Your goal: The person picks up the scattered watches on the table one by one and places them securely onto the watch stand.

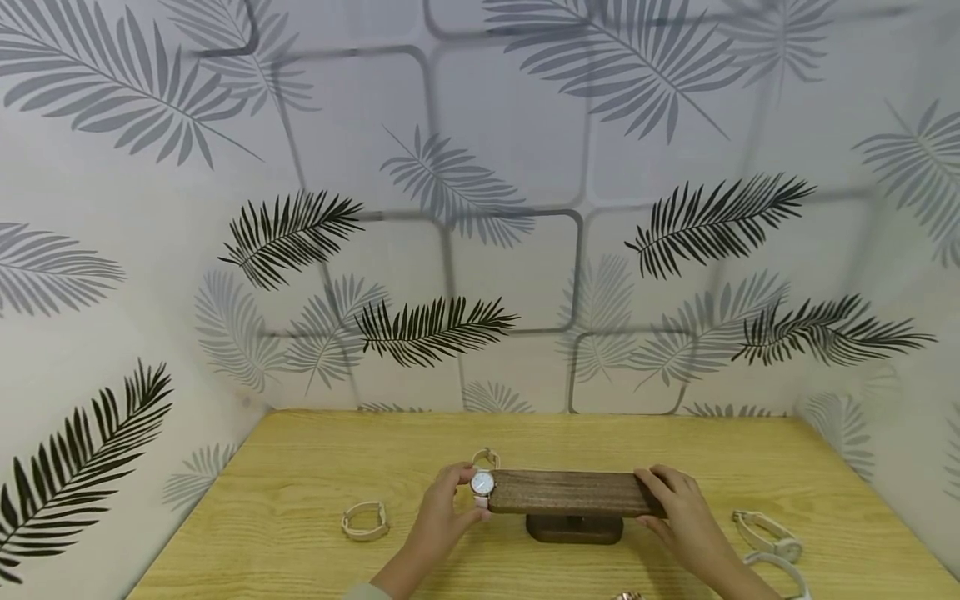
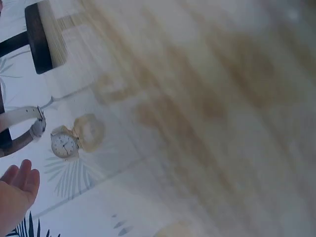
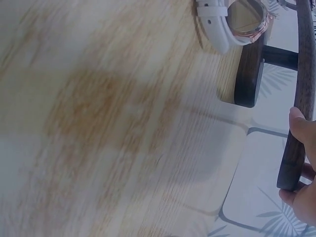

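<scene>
A dark wooden watch stand (image 1: 570, 492) has a long horizontal bar on a short post and a dark base (image 1: 573, 529). A watch with a round white dial (image 1: 483, 482) and a pale strap is looped around the bar's left end. My left hand (image 1: 442, 508) holds that watch from the left, fingers at its far side and thumb at its near edge; the left wrist view shows the fingers (image 2: 22, 185) beside the strap loop (image 2: 19, 121), thumb hidden. My right hand (image 1: 678, 508) grips the bar's right end, thumb (image 3: 298, 126) on the near side and fingers behind.
Behind the bar's left end stands another watch (image 1: 487, 457). A pale-strapped watch (image 1: 365, 522) lies to the left. Two more watches, one beige (image 1: 768, 535) and one white (image 1: 780, 567), lie right; a rose-gold watch (image 1: 628, 596) sits at the front. A leaf-patterned wall (image 1: 510, 275) rises behind the wooden table (image 1: 300, 467).
</scene>
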### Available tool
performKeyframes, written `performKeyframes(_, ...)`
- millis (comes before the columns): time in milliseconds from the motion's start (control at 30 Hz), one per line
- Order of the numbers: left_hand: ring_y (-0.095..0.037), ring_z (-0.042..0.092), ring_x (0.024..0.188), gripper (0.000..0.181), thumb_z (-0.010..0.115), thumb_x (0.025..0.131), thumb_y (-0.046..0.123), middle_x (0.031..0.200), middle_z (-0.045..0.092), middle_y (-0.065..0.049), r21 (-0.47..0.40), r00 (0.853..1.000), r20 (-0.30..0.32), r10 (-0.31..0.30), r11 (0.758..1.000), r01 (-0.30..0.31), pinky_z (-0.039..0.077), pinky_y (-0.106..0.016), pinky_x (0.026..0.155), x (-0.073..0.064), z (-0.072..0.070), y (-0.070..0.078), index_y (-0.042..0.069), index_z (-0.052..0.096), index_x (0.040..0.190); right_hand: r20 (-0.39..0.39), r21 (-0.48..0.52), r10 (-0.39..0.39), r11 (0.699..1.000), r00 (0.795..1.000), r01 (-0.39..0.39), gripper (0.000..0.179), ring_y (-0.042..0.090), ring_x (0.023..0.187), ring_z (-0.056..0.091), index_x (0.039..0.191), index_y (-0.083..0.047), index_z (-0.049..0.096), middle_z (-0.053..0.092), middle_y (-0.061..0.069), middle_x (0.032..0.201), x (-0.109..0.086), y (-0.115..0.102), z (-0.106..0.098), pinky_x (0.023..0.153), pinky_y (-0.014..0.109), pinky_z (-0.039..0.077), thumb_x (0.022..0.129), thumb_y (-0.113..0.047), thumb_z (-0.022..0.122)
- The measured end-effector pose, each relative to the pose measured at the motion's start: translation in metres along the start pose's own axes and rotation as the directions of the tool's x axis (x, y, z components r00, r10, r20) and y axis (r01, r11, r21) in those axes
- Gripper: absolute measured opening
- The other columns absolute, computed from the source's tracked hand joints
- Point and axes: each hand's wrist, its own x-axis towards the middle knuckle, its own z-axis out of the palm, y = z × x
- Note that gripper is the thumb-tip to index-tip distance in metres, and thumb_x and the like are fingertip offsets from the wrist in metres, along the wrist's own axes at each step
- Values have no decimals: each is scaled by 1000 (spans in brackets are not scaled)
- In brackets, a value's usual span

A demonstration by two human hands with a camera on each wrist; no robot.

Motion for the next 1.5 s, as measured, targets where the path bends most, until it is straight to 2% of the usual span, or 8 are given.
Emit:
performKeyframes(133,-35,56,112,45,73,75,12,120,59,-16,-2,997,71,26,1000,-26,45,-47,94,3,-4,-2,1,51,112,13,-24,-16,1000,1000,17,55,42,100,53,116,-2,60,56,21,111,0,0,0,78,52,50,67,-12,80)
performKeyframes(233,-34,57,111,51,73,75,16,117,61,-15,15,995,93,20,1000,-22,46,-47,93,4,-5,-4,0,51,117,16,-36,-25,999,1000,26,54,42,100,54,116,-2,60,56,21,111,1,1,-1,78,51,50,67,-13,80)
performKeyframes(433,-38,56,113,61,74,73,16,123,58,-24,92,991,129,29,995,-41,49,-43,91,6,-9,-2,-6,52,125,29,-88,-54,995,998,56,54,39,99,55,115,-3,61,57,20,109,2,1,-1,79,51,50,66,-16,80)
performKeyframes(633,-35,57,112,59,76,71,14,121,59,-23,143,988,145,61,986,-82,49,-41,91,9,-11,2,-6,55,122,5,-147,-118,982,993,117,56,34,94,58,112,-4,62,60,15,103,4,1,-3,76,48,51,62,-18,83)
performKeyframes(833,-31,60,106,52,77,71,12,114,63,-18,124,984,157,79,987,-99,50,-42,88,12,-11,4,-5,58,116,-38,-167,-186,970,982,178,58,29,92,58,109,-2,63,61,10,101,7,3,-3,73,43,51,57,-18,84)
performKeyframes(1133,-26,62,98,48,78,70,12,109,64,-13,100,979,156,128,984,-145,52,-37,85,14,-10,6,-3,59,112,-22,-173,-189,968,982,183,59,27,93,59,109,-3,64,62,8,102,8,4,-3,74,42,52,56,-18,85)
performKeyframes(1500,-21,62,92,43,79,69,12,104,65,-9,94,974,172,146,982,-163,54,-34,79,18,-7,8,2,60,107,-21,-149,-174,974,984,169,58,27,94,58,109,-2,64,62,9,103,7,4,-3,76,42,52,57,-16,85)
